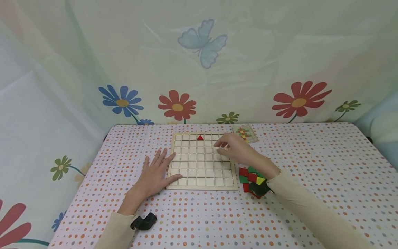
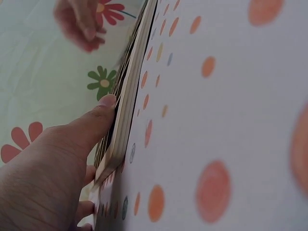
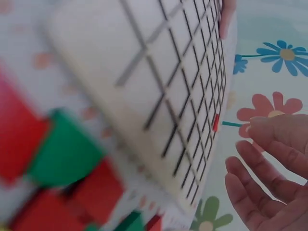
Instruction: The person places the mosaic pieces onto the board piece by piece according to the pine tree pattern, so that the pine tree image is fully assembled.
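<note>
Your right hand point(image 1: 235, 148) hung over the grid board point(image 1: 192, 157), fingers loosely bent, holding nothing I could see. Red triangle point(image 1: 200, 138) sat in a far-row square; your black wrist camera point(image 1: 259, 188) blocked part of the tile pile point(image 1: 244, 172). Left hand point(image 1: 155, 178) lay spread, thumb on the board. Only the left wrist view caught the board side-on.

Pale gridded board point(image 1: 200, 157) lies flat; red triangle point(image 1: 200, 138) in its far row; tiles point(image 1: 252, 177) alongside.
</note>
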Available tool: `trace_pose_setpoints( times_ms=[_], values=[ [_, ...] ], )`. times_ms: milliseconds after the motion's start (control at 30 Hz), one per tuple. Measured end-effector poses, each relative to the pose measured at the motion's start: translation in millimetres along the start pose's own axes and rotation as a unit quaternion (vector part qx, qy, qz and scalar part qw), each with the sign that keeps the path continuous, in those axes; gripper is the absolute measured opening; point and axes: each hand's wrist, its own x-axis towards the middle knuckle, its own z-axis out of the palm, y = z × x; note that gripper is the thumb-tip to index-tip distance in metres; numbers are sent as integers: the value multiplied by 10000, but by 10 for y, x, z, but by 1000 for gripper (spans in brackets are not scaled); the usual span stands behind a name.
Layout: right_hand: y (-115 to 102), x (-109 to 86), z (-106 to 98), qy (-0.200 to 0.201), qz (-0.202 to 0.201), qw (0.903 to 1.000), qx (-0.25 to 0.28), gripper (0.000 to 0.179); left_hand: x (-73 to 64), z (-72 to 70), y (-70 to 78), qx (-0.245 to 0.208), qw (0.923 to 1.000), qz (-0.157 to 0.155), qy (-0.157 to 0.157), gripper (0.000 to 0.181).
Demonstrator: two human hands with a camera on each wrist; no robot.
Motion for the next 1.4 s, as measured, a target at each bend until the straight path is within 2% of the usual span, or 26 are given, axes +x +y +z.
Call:
trace_pose_setpoints(
  times_ms=[267, 467, 567, 700, 833, 1033, 1400],
  values=[
    [166, -804, 36, -73, 38, 10000, -37, 15, -85, 57, -17, -21, 10000, -66, -55, 91],
    [190, -1082, 68, -136, 341, 9986, -369, 16, -117, 69, -32, -37, 9999, -126, -79, 91],
    [188, -1145, 65, -30, 530, 9975, -475, 18, -114, 70, -36, -71, 9999, -113, -25, 91],
    [219, -1171, 43, 150, 583, 9964, -603, 21, -106, 71, -37, -100, 9999, -113, -9, 91],
    [266, -1170, 26, 132, 622, 9959, -643, 23, -87, 65, -29, -72, 10000, -48, -27, 89],
    [281, -1175, 80, 152, 567, 9971, -475, 20, -52, 62, -10, -74, 10000, -50, -44, 90],
    [155, -1058, 180, 310, 429, 9954, -794, 20, -15, 27, 21, 13, 9999, -61, 81, 90]
  ],
)
